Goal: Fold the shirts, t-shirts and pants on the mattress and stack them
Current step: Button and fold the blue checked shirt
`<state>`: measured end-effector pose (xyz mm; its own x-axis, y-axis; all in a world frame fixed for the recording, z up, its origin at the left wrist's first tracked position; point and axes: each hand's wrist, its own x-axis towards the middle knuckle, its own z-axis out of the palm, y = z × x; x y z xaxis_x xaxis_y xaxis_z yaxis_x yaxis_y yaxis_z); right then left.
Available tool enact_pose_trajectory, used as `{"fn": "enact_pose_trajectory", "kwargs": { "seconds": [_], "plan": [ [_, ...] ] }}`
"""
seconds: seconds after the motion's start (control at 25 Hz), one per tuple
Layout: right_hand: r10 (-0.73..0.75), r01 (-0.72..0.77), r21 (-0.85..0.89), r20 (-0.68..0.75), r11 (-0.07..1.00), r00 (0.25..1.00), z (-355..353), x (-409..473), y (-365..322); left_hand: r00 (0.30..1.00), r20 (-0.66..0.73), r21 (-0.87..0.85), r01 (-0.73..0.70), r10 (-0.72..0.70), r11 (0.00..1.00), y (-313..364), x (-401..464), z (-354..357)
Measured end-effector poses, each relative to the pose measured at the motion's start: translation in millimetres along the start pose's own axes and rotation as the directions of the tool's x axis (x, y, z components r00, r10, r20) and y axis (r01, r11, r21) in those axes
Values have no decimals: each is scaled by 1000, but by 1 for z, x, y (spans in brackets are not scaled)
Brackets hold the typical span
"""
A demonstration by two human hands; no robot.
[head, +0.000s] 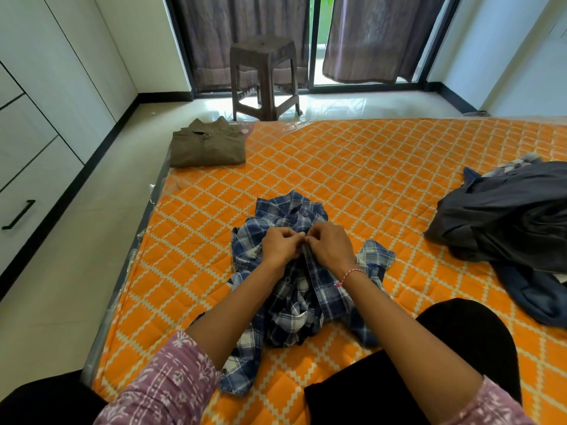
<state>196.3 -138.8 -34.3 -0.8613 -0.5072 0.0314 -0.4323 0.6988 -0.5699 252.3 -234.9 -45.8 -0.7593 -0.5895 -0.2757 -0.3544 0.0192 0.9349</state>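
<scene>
A crumpled blue and white plaid shirt (294,299) lies in front of me on the orange quilted mattress (368,167). My left hand (280,245) and my right hand (329,245) meet over its front placket, just below the collar, each pinching the fabric at a button. A folded olive-brown shirt (208,144) sits at the mattress's far left corner. A heap of dark grey and blue clothes (509,222) is piled at the right edge of the view.
A brown plastic stool (265,75) stands on the tiled floor beyond the mattress, before dark curtains and a glass door. White wardrobe drawers (36,142) line the left wall. My black-clad knees (466,348) rest on the mattress's near side.
</scene>
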Motion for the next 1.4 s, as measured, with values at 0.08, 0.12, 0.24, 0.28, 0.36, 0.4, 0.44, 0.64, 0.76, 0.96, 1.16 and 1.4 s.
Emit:
{"fn": "enact_pose_trajectory", "kwargs": {
  "seconds": [0.08, 0.12, 0.24, 0.28, 0.36, 0.4, 0.44, 0.64, 0.76, 0.96, 1.16, 1.4],
  "plan": [
    [75, -77, 159, 21, 984, 997, -6, 9, -5, 999, -32, 26, -38, 39, 999, 5, 8, 0],
    [134, -147, 289, 64, 946, 989, -10, 14, -6, 998, -25, 45, -65, 66, 997, 7, 11, -2],
    [251, -358, 616, 257, 701, 933, -22, 24, -10, 993, 36, 6, -116, 116, 993, 14, 15, -9],
    [254, -399, 668, 308, 628, 917, -25, 25, -11, 990, 58, -33, -124, 126, 992, 17, 15, -12],
    [253, -443, 720, 364, 533, 896, -27, 27, -11, 982, 115, -59, -145, 151, 988, 22, 17, -17],
    [263, -462, 732, 379, 500, 887, -27, 29, -11, 977, 149, -20, -151, 152, 988, 24, 19, -19],
    [281, -478, 739, 387, 474, 878, -27, 33, -10, 973, 182, 65, -156, 142, 986, 24, 19, -19],
    [361, -476, 710, 323, 519, 875, -17, 55, 3, 967, 250, 587, -198, 57, 785, -10, 21, -14],
    [353, -455, 560, 286, 692, 891, 6, 48, 24, 972, 232, 706, -141, -38, 694, -36, 18, -7],
    [264, -357, 343, 288, 869, 920, 21, 6, 56, 985, 168, 784, -106, -44, 612, -56, 18, 6],
    [166, -50, -331, 331, 942, 929, 22, -20, 55, 990, 135, 820, -87, -43, 565, -57, 19, 14],
    [177, -10, -537, 260, 844, 949, 38, -33, 48, 984, 172, 757, -95, -57, 646, -56, 19, 9]
  ]
}}
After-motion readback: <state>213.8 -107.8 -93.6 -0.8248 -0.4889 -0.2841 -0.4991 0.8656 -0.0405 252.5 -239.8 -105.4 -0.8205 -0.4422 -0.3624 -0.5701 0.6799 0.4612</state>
